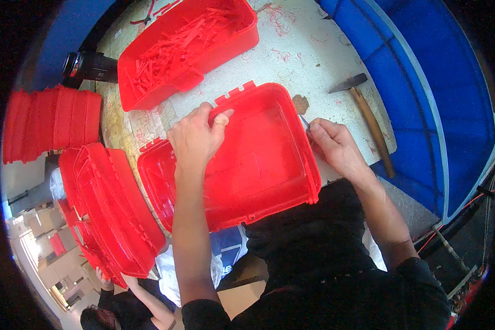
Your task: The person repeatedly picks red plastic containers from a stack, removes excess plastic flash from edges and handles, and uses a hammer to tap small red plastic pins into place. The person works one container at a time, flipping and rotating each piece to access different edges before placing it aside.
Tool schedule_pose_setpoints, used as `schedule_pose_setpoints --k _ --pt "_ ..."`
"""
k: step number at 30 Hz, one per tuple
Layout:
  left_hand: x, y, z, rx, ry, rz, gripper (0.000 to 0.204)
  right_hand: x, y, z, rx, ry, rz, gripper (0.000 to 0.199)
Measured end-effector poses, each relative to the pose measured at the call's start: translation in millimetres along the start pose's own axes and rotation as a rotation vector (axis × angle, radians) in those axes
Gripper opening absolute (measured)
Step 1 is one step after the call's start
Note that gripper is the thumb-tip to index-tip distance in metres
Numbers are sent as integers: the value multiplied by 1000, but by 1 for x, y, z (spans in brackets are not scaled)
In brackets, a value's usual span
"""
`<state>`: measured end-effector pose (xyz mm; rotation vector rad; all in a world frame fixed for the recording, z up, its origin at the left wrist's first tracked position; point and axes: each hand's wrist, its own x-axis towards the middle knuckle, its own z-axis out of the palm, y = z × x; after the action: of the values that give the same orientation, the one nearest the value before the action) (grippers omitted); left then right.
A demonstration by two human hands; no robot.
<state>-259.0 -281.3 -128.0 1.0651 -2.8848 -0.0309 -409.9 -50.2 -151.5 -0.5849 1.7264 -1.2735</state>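
We find the red shell (253,148) in front of the person's body, at the near edge of the white work surface (335,60), tilted with its hollow side facing up. It is a rectangular plastic piece, shallow, with rounded corners and a uniform bright red colour. Its inner floor is smooth and slightly glossy, with pale streaks of reflected light and a stepped border around it. Small notched tabs stand out along the far edge, and further moulded detail shows on the near edge. The right rim appears thicker, with a ridged outline.

We note the left hand (195,135) closed over the far rim, its thumb bent inward above the cavity. The right hand (338,146) pinches a small metal blade (304,122) between thumb and forefinger, its tip beside the right rim; we cannot tell whether it touches the plastic.

Beyond the shell we record a red bin (231,52) holding thin red strips (190,41). A hammer (371,124) with a wooden handle lies to the right, and a stack of red shells (110,203) stands at the left.
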Motion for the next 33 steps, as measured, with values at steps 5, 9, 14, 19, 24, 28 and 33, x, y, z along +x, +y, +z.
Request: schedule_pose_setpoints --k 5,9,14,19,24,28,33 --pt "1 4 -4 26 -27 -21 50 -13 2 -2 19 -40 94 37" --pt "2 3 -2 -6 -35 -40 51 -35 15 -5 23 -78 96 36" --pt "3 0 -2 28 -68 -74 49 -102 5 -13 -344 -178 96 21" --pt "4 -1 -8 -69 -107 -85 53 -96 -35 -31 -648 -31 -117 8" --pt "2 -6 -5 -137 -76 -49 47 -16 -60 -4 -1117 231 -310 18" --pt "-1 -11 2 -193 -5 -12 42 6 -74 10 -1290 242 -285 23" --pt "-1 -12 5 -209 2 -17 41 6 -75 12 -1274 255 -189 25"
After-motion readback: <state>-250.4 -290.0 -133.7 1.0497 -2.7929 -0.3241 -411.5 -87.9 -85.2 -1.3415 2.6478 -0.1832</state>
